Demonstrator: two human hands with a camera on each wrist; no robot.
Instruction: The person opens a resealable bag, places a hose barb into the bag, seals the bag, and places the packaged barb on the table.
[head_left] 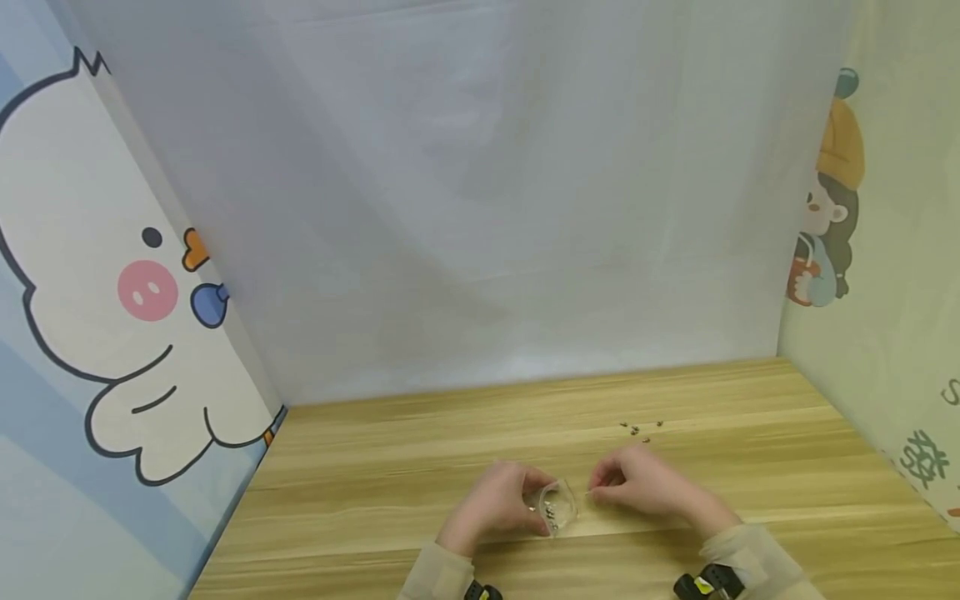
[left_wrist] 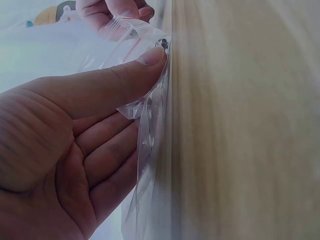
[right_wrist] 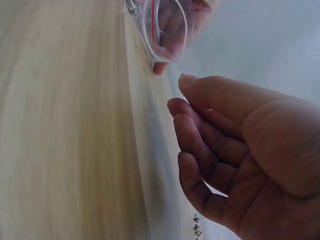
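**Pale backdrop [head_left: 480,208] behind wooden table [head_left: 330,508]: looks part-way, pieces split between two spots**

Head view, big to small. Backdrop fills 12 o'clock. Panel with white cartoon bird [head_left: 67,233] at 9, pale green panel [head_left: 885,350] at 3. Table runs across 6.

Left hand [head_left: 495,504]: near 6, clamped on the bag, thumb in front, fingers behind.

Right hand [head_left: 648,487]: about 2:30 from the bag, near it, not touching. Fingers curled, thumb and index tips close together. Can't tell if a piece sits between them; there's only a tiny pale glint at the tips.

Clear bag [head_left: 568,492]: between the hands, low down at the table, mouth gaping, red line by the rim in the right wrist view.

Bagged pieces [head_left: 551,515]: small, metallic, screw-like. Several, count blurred.

Loose pieces [head_left: 634,431]: same look, around five, on the wood at about 1:30 from the bag, beyond the right hand. Scattered, a couple nearly touching.

Progress, my read: bag open and held = done. Some pieces inside, some out, so not finished either way. Left: the loose cluster is unbagged. Which way pieces travel: one still can't settle that.
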